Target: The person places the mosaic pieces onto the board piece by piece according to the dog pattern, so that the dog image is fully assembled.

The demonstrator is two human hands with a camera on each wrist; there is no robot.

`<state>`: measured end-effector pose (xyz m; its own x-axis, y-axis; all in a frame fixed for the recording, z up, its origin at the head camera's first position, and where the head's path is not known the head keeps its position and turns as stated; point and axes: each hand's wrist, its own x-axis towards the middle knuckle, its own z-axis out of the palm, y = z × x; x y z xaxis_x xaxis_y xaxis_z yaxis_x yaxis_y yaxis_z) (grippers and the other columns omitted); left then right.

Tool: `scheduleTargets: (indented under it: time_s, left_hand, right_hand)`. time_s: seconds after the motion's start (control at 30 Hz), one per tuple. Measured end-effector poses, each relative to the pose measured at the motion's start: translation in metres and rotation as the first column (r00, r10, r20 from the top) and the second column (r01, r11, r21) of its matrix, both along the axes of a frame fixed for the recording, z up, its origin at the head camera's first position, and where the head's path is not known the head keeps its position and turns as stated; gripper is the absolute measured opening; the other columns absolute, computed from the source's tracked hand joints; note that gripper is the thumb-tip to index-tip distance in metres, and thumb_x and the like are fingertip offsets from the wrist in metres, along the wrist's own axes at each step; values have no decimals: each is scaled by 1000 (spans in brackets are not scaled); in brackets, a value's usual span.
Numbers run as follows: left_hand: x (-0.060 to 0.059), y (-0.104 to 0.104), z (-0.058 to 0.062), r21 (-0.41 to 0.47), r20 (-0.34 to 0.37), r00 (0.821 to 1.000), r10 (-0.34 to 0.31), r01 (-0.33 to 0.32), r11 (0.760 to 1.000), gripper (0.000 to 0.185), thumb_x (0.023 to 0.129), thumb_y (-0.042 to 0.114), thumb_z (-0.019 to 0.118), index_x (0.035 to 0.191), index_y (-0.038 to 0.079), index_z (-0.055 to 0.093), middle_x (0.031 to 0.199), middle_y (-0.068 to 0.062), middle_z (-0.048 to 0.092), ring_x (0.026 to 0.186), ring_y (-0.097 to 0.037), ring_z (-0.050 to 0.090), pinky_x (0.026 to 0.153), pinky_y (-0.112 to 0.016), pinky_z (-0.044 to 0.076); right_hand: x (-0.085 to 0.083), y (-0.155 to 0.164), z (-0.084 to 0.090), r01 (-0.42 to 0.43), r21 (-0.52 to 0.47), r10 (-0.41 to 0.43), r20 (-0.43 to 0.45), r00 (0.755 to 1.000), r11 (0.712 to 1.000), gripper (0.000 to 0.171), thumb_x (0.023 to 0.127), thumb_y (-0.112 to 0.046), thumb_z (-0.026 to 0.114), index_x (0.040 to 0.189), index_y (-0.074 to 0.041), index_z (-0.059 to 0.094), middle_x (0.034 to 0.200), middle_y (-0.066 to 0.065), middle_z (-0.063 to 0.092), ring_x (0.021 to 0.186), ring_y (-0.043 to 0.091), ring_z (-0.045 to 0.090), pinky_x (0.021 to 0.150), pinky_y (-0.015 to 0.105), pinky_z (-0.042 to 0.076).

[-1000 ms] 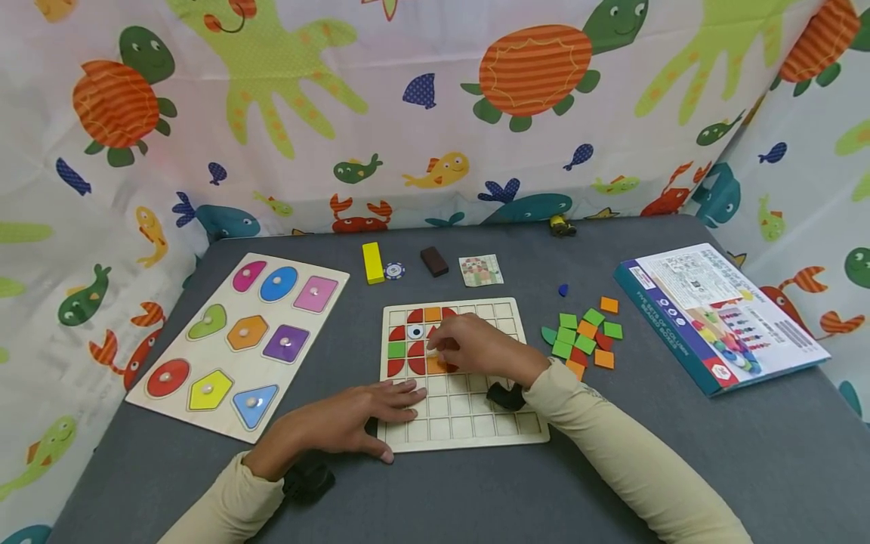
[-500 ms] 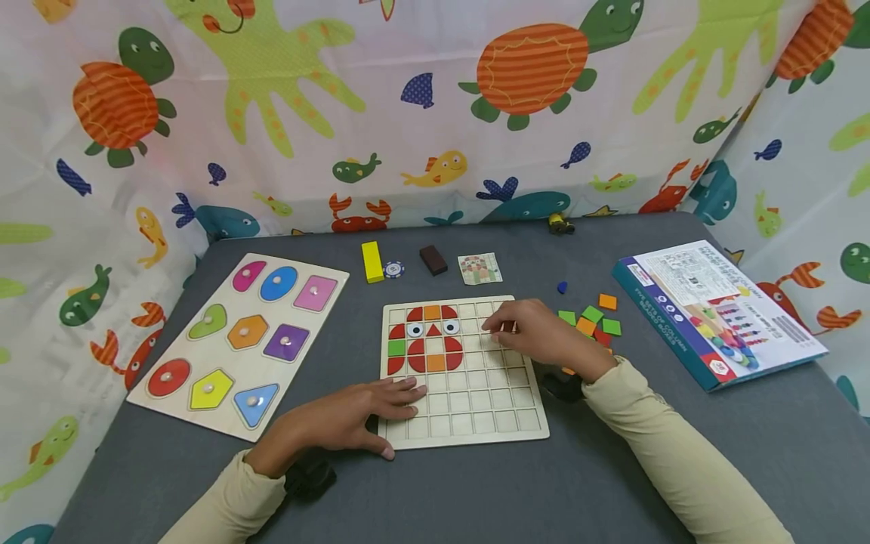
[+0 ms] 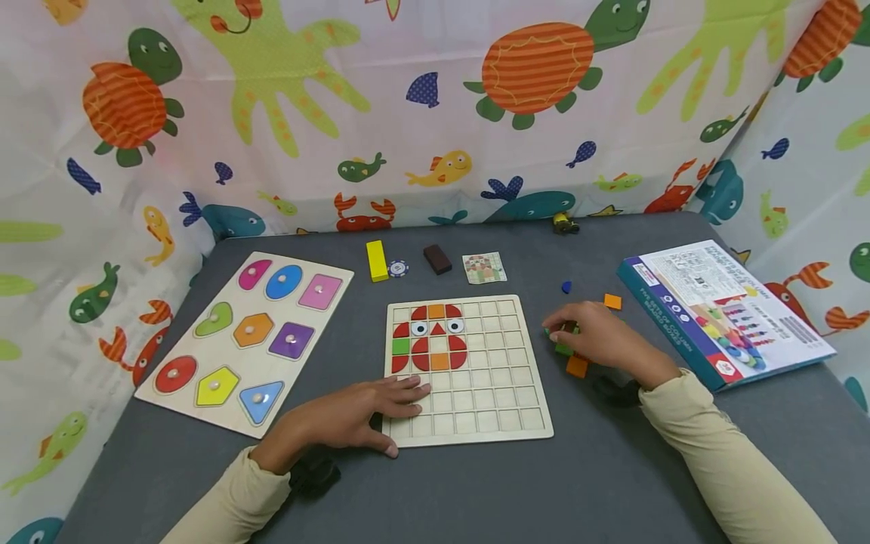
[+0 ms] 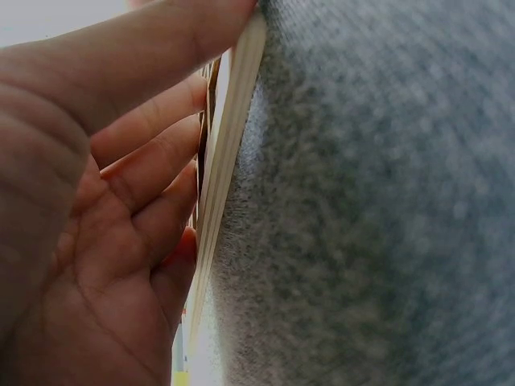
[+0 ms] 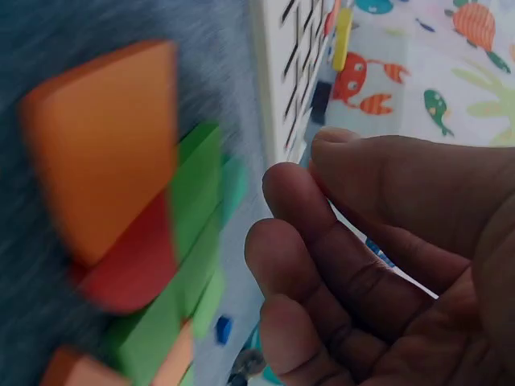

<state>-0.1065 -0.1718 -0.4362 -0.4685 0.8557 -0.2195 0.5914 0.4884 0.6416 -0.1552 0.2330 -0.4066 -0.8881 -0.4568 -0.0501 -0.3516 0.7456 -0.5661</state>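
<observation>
Right of grid board (image 3: 469, 423), mid-surface: right hand (image 3: 598, 340), fingers curled over loose tile pile (image 3: 576, 366), grasp unclear. Left hand (image 3: 353, 412) flat on board's near-left corner. Step: picking tile; next, seat beside owl pattern (image 3: 430, 340).

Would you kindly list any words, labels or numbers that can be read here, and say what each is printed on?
None can be read.
Box: printed lines on its top and blue side, too small and blurred.
Small card: only a coloured pattern shows.
Poker chip: any marking too small.

I see loose tiles (image 3: 574, 355) mostly hidden under right hand (image 3: 598, 340) | right-wrist view motion-blurred | box (image 3: 720, 310) print unreadable
</observation>
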Motion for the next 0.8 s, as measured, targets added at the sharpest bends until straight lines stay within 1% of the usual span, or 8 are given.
scheduleTargets:
  time_s: [0.17,0.3,0.43,0.57,0.67,0.8]
  left_hand:
    - [0,1,0,-6,4,1000,2,-2,1000,67,86,33,75,145,18,48,157,10,26,146,-13,14,113,-45,24]
    - [0,1,0,-11,9,1000,5,-5,1000,66,86,33,75,145,19,48,157,10,25,146,-13,14,113,-45,23]
    - [0,1,1,-10,14,1000,8,-8,1000,66,86,33,75,145,19,48,157,10,26,146,-13,14,113,-45,23]
    - [0,1,1,-10,8,1000,5,-5,1000,66,86,32,75,145,18,48,157,9,26,146,-13,14,114,-45,22]
    - [0,2,1,-12,1,1000,2,-2,1000,66,86,32,75,145,18,48,157,9,26,146,-14,14,114,-45,22]
    - [0,2,0,-18,-1,1000,3,-3,1000,66,86,32,75,145,17,48,157,9,25,146,-14,14,114,-45,22]
  right_hand:
    - [5,15,-4,43,5,-43,20,999,999,20,92,-4,64,109,3,71,103,13,69,83,20,61,75,40,53]
    - [7,17,-7,69,15,-70,36,997,997,20,92,-2,64,110,4,70,102,13,69,83,20,60,75,42,53]
    - [8,12,-9,44,7,-44,41,998,999,21,90,-1,66,110,4,70,95,7,69,79,16,61,72,37,54]
    - [9,6,-11,1,7,-1,12,1000,1000,23,87,1,68,109,4,71,88,2,65,73,12,58,66,32,50]
    - [9,2,-11,-3,30,3,-13,1000,1000,24,85,2,70,109,4,71,85,1,61,70,12,53,63,31,47]
    - [9,-1,-11,-5,64,6,-11,1000,998,25,85,3,70,110,5,70,87,4,60,73,14,54,66,33,48]
